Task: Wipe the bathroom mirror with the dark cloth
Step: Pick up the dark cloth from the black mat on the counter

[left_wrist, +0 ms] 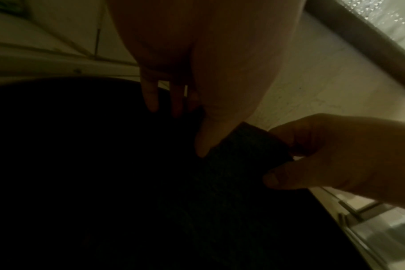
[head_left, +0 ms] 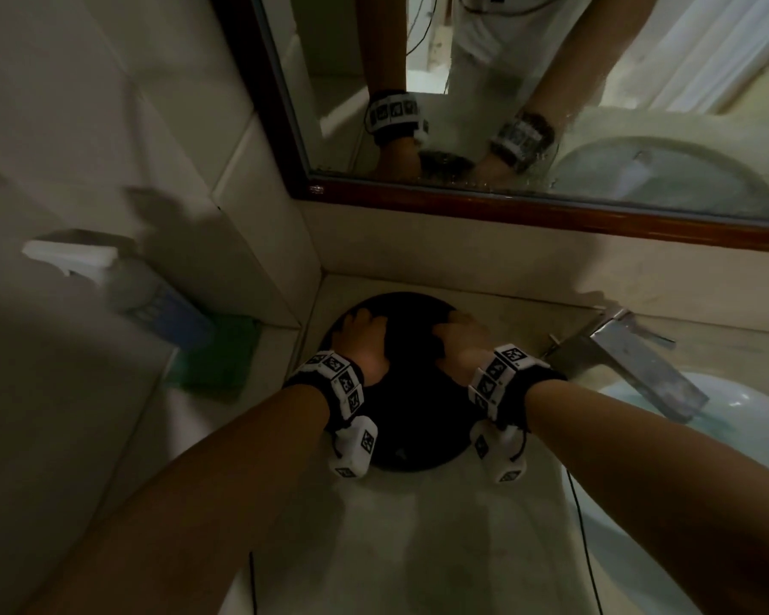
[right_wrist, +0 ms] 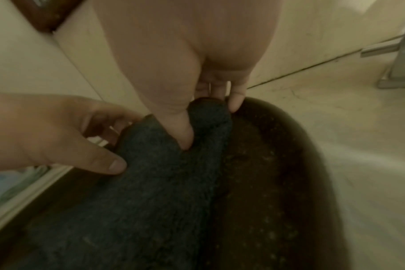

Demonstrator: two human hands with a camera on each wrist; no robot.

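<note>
The dark cloth [head_left: 411, 348] lies bunched in a round dark tray [head_left: 400, 454] on the counter, in the corner below the mirror [head_left: 551, 82]. My left hand [head_left: 362, 337] grips the cloth's left part, thumb on the front and fingers curled behind it. My right hand [head_left: 460, 341] pinches a raised fold, its thumb pressed into the terry. In the right wrist view the cloth [right_wrist: 150, 182] is dark blue-grey, with the right hand [right_wrist: 204, 109] above and the left hand [right_wrist: 99, 146] beside it. The left wrist view shows the left hand [left_wrist: 190, 127], the cloth [left_wrist: 247, 146] and the right hand [left_wrist: 285, 160].
The mirror has a brown wooden frame [head_left: 529, 213] and water drops along its lower edge. A spray bottle [head_left: 121, 286] and a green sponge [head_left: 218, 357] stand on the ledge at left. A metal faucet [head_left: 627, 361] and the basin [head_left: 706, 459] are at right.
</note>
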